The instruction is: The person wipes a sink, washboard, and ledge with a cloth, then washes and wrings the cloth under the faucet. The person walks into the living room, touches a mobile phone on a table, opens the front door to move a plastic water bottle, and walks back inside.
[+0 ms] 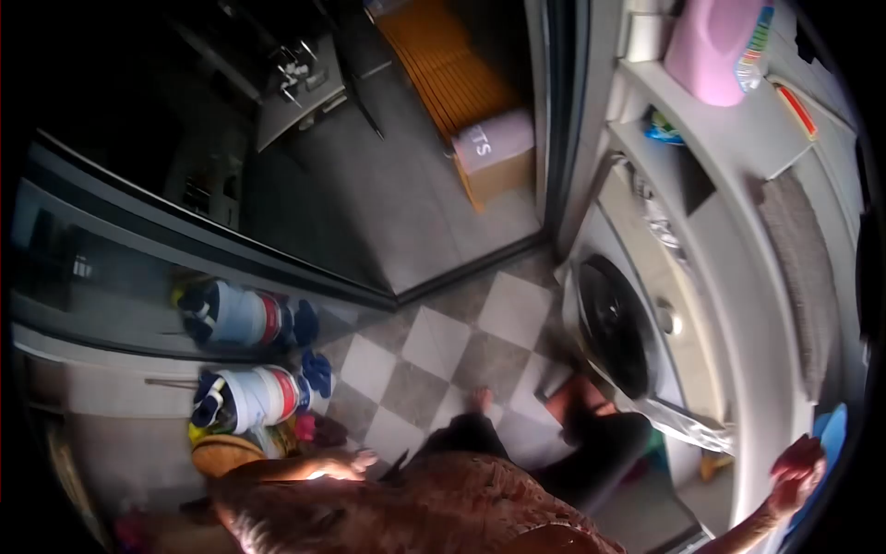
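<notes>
My left hand [355, 462] is low in front of my body, beside the patterned top [443, 503]; its fingers are blurred, and I cannot make out anything in it. At the lower right, my right hand [797, 471] is next to a blue rounded object [832, 441] at the edge of the white counter. Its fingers look curled, but whether they grip the blue object cannot be told. The washing machine [614, 323] stands under the counter, its round dark door facing the floor space.
A pink bottle [711, 55] and a grey cloth [798, 268] lie on the counter [738, 175]. White and blue containers [249, 399] stand at the left. Beyond the glass door frame [397, 300] are a wooden slatted bench [448, 74] and a box [498, 175].
</notes>
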Motion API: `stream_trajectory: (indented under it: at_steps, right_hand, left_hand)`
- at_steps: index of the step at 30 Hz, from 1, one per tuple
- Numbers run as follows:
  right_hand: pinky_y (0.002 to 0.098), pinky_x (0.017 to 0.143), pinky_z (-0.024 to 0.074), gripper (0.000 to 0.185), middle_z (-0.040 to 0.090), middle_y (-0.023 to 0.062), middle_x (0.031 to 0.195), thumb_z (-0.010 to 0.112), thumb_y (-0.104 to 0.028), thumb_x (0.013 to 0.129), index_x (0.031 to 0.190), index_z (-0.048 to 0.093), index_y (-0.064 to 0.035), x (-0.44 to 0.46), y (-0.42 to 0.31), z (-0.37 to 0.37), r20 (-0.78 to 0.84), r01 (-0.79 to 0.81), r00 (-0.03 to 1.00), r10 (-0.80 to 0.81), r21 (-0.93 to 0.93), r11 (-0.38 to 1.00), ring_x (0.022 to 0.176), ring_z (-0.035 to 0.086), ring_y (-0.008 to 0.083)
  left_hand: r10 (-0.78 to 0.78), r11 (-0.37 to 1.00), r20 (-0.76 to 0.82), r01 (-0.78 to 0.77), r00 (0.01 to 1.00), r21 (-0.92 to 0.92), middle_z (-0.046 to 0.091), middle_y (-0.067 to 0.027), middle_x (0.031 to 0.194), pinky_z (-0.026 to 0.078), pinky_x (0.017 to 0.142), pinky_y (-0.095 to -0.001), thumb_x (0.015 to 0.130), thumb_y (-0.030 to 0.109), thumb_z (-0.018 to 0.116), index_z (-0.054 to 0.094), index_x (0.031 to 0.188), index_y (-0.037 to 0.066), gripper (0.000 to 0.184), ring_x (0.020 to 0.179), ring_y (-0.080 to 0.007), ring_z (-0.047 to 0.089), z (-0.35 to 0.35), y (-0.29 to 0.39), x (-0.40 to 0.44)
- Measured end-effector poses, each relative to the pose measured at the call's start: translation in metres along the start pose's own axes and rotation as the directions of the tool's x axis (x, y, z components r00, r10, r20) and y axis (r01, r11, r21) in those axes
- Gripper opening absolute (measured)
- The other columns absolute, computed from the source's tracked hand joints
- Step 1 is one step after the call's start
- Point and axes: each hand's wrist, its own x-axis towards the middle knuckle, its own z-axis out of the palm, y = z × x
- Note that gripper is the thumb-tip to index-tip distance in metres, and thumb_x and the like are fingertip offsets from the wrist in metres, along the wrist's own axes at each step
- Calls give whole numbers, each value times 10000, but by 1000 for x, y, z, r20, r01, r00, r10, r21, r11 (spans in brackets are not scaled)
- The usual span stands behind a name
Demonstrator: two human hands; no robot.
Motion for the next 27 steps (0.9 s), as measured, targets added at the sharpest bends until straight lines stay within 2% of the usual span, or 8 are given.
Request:
stream_trajectory:
  at_steps: [5,7,11,13,14,17,21,27]
  right_hand:
    - [321,658,482,307,618,92,844,642,12,649,946,608,-57,42,108,238,406,246,907,115,-731,637,754,595,241]
    - [332,709,500,212,630,140,878,631,-119,761,939,617,-4,38,120,279,321,-504,822,469,29,863,793,617,233]
    - [392,679,513,239,615,179,885,564,-104,807,991,577,49,56,120,326,439,-494,857,270,549,674,792,621,292]
    - [375,638,496,201,626,122,866,555,-109,779,944,600,-4,44,176,333,514,-130,778,360,-429,894,758,624,230]
    - [365,614,484,169,632,85,847,555,-109,757,898,620,-42,36,199,336,545,388,742,391,-824,414,735,625,192]
    - [355,574,461,117,577,91,613,620,-175,687,736,609,-69,60,216,363,268,-487,672,691,-543,684,678,602,233]
    - [316,526,461,62,564,115,600,586,-81,707,753,593,-40,70,334,374,587,367,780,218,-710,601,578,587,257]
    - [232,548,458,155,615,51,690,517,-134,831,882,608,-19,222,350,474,512,-305,712,480,-390,869,602,576,105]
  left_hand:
    - [231,894,-139,-266,963,-361,549,-5,810,422,628,-263,872,179,443,516,904,88,121,715,-99,530,-8,-36,113]
    - [248,742,-239,-342,939,-577,535,16,688,413,549,-245,848,215,512,517,827,90,127,604,-80,514,-57,-4,79]
    - [280,517,-308,-413,909,-750,520,12,557,396,444,-239,786,314,630,521,743,84,258,471,-86,495,-109,30,65]
    - [322,421,-307,-426,896,-801,524,6,559,391,429,-245,789,335,624,524,734,80,280,460,-91,495,-105,34,92]
    - [339,420,-444,-556,829,-718,527,2,564,383,419,-243,787,354,622,525,724,80,297,454,-94,495,-105,37,106]
    - [363,363,-487,-602,794,-711,535,-26,578,389,406,-253,800,460,559,534,747,71,393,433,-123,502,-140,35,120]
    - [236,84,-248,-274,940,-958,559,-57,652,432,511,-317,808,504,482,522,879,43,468,533,-186,542,-202,22,114]
    - [8,256,-653,-633,757,-731,569,-51,655,453,471,-287,740,365,658,554,764,49,334,532,-141,557,-289,-17,144]
